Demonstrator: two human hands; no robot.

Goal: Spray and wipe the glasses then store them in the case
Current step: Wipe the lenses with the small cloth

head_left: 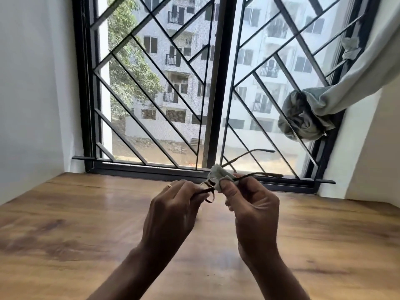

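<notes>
- Glasses point(208, 191) are held up in both hands above the table point(65, 213), in front of the window point(218, 83), not resting on anything.
- Left hand point(173, 211) pinches the frame at its left end, fingers closed on the thin dark rim; a ring shows on one finger.
- Right hand point(253, 211) grips a small pale cloth point(218, 173) bunched between thumb and fingers, pressed over the right part of the frame, so that lens is hidden.
- One lens rim shows in the gap between the two hands, near the left fingertips.
- Both temple arms are unfolded and stick out away from the person toward the window, one rising higher than the other.
- Wooden table is brown with a glossy grain and runs up to the dark window sill.
- Window has a black metal grille of slanted bars; pale apartment blocks and a tree show beyond it.
- Curtain point(337, 94) hangs at the right, knotted into a bundle against the grille.
</notes>
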